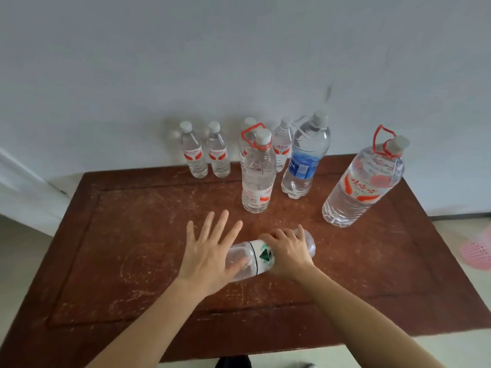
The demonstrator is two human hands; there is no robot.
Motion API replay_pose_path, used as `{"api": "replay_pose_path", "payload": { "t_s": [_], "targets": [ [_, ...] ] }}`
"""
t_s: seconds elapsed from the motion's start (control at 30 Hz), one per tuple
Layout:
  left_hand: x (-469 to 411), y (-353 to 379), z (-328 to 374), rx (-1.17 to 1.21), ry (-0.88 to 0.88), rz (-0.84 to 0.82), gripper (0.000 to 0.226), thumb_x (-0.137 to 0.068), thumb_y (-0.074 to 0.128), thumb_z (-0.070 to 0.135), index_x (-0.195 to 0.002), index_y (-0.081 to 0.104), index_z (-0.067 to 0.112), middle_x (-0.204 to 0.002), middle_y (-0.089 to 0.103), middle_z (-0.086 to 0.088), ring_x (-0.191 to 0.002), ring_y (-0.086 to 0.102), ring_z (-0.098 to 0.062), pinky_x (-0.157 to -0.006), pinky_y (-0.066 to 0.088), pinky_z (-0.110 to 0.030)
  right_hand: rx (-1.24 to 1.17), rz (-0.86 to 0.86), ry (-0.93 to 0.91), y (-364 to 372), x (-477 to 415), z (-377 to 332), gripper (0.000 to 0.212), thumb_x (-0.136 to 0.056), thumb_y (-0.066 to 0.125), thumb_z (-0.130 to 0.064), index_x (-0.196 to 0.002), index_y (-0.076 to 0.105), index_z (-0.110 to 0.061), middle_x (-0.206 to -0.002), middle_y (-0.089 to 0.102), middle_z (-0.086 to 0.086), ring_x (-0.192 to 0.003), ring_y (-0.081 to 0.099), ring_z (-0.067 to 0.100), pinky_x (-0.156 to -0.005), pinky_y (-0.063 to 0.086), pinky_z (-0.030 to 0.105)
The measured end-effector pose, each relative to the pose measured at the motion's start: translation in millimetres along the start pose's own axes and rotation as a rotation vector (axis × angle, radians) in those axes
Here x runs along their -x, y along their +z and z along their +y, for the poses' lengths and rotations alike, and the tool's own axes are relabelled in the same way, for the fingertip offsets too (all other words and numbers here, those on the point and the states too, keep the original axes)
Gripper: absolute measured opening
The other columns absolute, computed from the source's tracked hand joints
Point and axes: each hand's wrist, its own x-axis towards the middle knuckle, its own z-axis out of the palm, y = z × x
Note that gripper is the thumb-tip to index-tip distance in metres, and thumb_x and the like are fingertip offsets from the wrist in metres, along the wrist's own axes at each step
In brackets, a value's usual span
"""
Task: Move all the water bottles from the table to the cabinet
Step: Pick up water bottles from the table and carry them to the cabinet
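Lying bottle (255,257): cap end hidden behind the left hand (210,257), mid-body covered by the right hand (289,254). 1 small bottle (248,128) mostly hidden behind the red-handled bottle (257,173). Pink object (478,252) cut off at right edge. Label print blurred, unreadable.

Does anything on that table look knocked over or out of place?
Yes. One bottle with a green label lies on its side near the front of the table, under both hands, while the other bottles stand upright at the back. The right hand grips it; the left hand is spread open over it. Nothing looks spilled.
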Motion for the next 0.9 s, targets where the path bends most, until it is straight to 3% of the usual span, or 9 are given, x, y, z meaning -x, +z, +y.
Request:
{"api": "replay_pose_path", "payload": {
  "t_s": [0.13,0.27,0.37,0.43,0.5,0.6,0.77,0.9],
  "targets": [
    [19,44,21,0.068,0.04,-0.264,0.082,-0.09,0.014,0.084,-0.158,0.0,0.041,-0.169,-0.008,0.002,-0.156,-0.002,-0.031,-0.12,0.01,-0.065,0.114,-0.041,-0.049,9,20,2,0.076,-0.081,0.07,-0.061,-0.147,0.038,-0.038,-0.141,0.051,0.001,-0.135,0.046,0.034,-0.117,0.008,0.07],
    [26,67,42,0.153,-0.007,-0.322,0.097,-0.084,0.036,0.085,-0.157,-0.008,0.038,-0.169,-0.004,0.002,-0.154,0.013,-0.033,-0.116,0.033,-0.052,0.122,-0.074,0.021,13,30,4,0.081,-0.082,0.071,-0.058,-0.149,0.029,-0.038,-0.144,0.045,0.004,-0.137,0.041,0.034,-0.117,0.011,0.069],
    [22,79,44,0.151,-0.009,-0.281,0.102,-0.08,0.056,0.076,-0.155,-0.001,0.036,-0.168,0.014,-0.003,-0.141,0.039,-0.036,-0.098,0.051,-0.048,0.104,-0.088,0.044,16,30,8,0.086,-0.08,0.075,-0.054,-0.149,0.028,-0.038,-0.145,0.046,0.005,-0.138,0.039,0.033,-0.118,0.011,0.066],
    [21,85,41,0.148,0.011,-0.228,0.098,-0.079,0.063,0.07,-0.154,0.01,0.034,-0.157,0.037,-0.006,-0.12,0.058,-0.033,-0.082,0.058,-0.044,0.11,-0.099,0.054,17,27,8,0.089,-0.077,0.077,-0.054,-0.149,0.029,-0.037,-0.144,0.048,0.005,-0.138,0.04,0.031,-0.119,0.011,0.066],
    [21,88,39,0.156,0.042,-0.193,0.096,-0.079,0.066,0.068,-0.153,0.017,0.031,-0.14,0.052,-0.002,-0.103,0.063,-0.028,-0.071,0.059,-0.038,0.117,-0.108,0.063,18,25,7,0.087,-0.075,0.077,-0.057,-0.147,0.032,-0.036,-0.142,0.05,0.004,-0.138,0.041,0.031,-0.119,0.01,0.066],
    [21,87,36,0.146,0.088,-0.162,0.095,-0.078,0.067,0.067,-0.152,0.021,0.03,-0.128,0.056,0.0,-0.094,0.063,-0.024,-0.062,0.058,-0.036,0.121,-0.092,0.082,17,28,5,0.082,-0.077,0.075,-0.059,-0.145,0.035,-0.037,-0.139,0.052,0.004,-0.136,0.043,0.031,-0.119,0.01,0.066],
    [7,83,34,0.145,0.184,-0.175,0.097,-0.073,0.073,0.066,-0.151,0.025,0.033,-0.124,0.055,0.003,-0.094,0.06,-0.024,-0.067,0.056,-0.039,0.067,-0.037,0.229,21,49,2,0.076,-0.079,0.071,-0.06,-0.143,0.036,-0.037,-0.136,0.054,0.003,-0.134,0.044,0.032,-0.119,0.013,0.067],
    [-15,82,46,0.183,0.363,-0.18,0.096,-0.072,0.076,0.058,-0.151,0.027,0.035,-0.128,0.053,0.002,-0.098,0.059,-0.026,-0.073,0.055,-0.044,0.008,0.018,0.421,27,80,7,0.074,-0.076,0.071,-0.057,-0.141,0.041,-0.038,-0.131,0.058,0.003,-0.13,0.049,0.032,-0.117,0.016,0.068]
  ]
}}
